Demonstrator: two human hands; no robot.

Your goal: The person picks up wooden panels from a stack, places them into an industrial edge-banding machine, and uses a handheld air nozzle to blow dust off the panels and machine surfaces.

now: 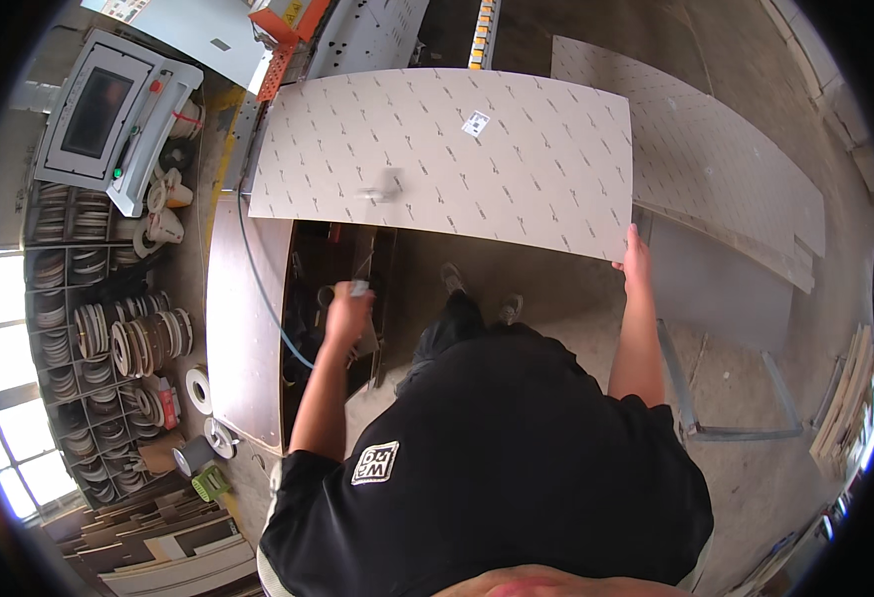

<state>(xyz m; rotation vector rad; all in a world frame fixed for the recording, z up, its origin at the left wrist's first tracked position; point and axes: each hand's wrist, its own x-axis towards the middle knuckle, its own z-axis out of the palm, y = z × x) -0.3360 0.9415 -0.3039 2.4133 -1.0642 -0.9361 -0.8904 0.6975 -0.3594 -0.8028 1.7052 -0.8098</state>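
A large pale board (407, 149) with a repeating printed pattern and a small white label lies across in front of me, its left end on a machine. My right hand (636, 261) holds its near right corner, fingers at the edge. My left hand (347, 313) is closed around the handle of a tool (385, 186). Its greyish head is smeared by motion over the board's near edge, so its exact kind does not show.
A control panel (99, 109) with a dark screen stands at the left, above racks of edge-banding rolls (148, 338). A blue hose (263, 279) hangs beside a pale worktop (243, 328). More patterned boards (716, 149) are stacked at right, near a metal frame (746, 433).
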